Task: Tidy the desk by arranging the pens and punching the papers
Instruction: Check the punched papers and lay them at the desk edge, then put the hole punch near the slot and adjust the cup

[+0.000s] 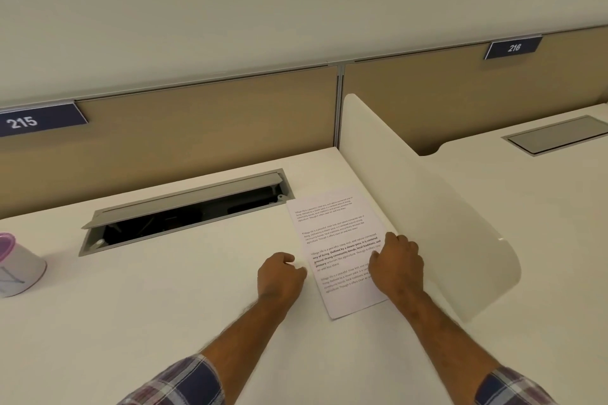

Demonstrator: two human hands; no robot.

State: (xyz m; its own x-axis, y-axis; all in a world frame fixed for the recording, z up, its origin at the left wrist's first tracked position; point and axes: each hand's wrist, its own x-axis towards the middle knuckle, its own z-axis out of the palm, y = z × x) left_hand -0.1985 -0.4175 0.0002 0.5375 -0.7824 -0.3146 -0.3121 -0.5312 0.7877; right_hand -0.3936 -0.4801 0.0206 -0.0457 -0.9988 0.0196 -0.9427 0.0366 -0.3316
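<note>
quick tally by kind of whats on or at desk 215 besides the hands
printed paper: 1 visible; whether more sheets lie under it cannot be told
white cup with pink rim: 1
cable tray with open flap: 1
number sign 215: 1
white side divider: 1
total: 5

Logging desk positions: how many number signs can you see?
2: sign 215 on the partition at far left, sign 216 on the partition at upper right. Others may lie outside view.

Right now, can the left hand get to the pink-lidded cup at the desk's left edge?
Probably yes. The left hand sits by the paper, and only bare desk lies between it and the cup; nothing blocks a sideways reach.
</note>
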